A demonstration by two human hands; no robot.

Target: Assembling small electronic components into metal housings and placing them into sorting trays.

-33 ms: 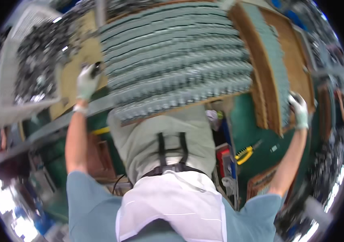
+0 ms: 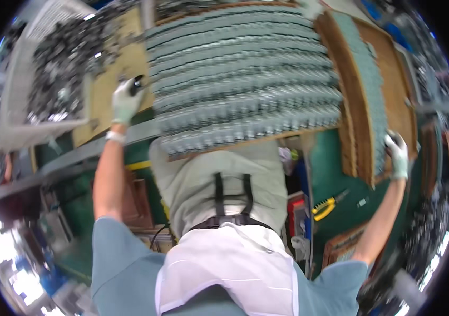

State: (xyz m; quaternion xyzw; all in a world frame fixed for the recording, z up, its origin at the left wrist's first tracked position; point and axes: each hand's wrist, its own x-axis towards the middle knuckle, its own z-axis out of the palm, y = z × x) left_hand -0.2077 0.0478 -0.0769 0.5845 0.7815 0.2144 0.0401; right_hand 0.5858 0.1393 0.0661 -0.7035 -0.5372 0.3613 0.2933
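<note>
My left hand (image 2: 127, 101), in a white glove, grips a small dark part (image 2: 137, 85) at its fingertips, near the left edge of a wide board. Rows of grey-green parts (image 2: 245, 68) stand packed across that board in front of me. On the right, my gloved right hand (image 2: 396, 154) has its fingers curled at the near end of a single row of the same grey-green parts (image 2: 374, 100) in a brown wooden tray (image 2: 399, 89). Blur hides whether those fingers hold one of the parts.
Dark metal pieces (image 2: 66, 63) fill a white basket (image 2: 16, 110) at the far left, beside a yellowish board (image 2: 129, 60). Yellow-handled pliers (image 2: 327, 207) lie on a green surface (image 2: 329, 163) at the right. A metal rail (image 2: 85, 143) runs below the basket.
The whole scene has slid slightly right in the picture. Both hands stay at nearly the same spots beside the boards, and the dark part remains in my left hand.
</note>
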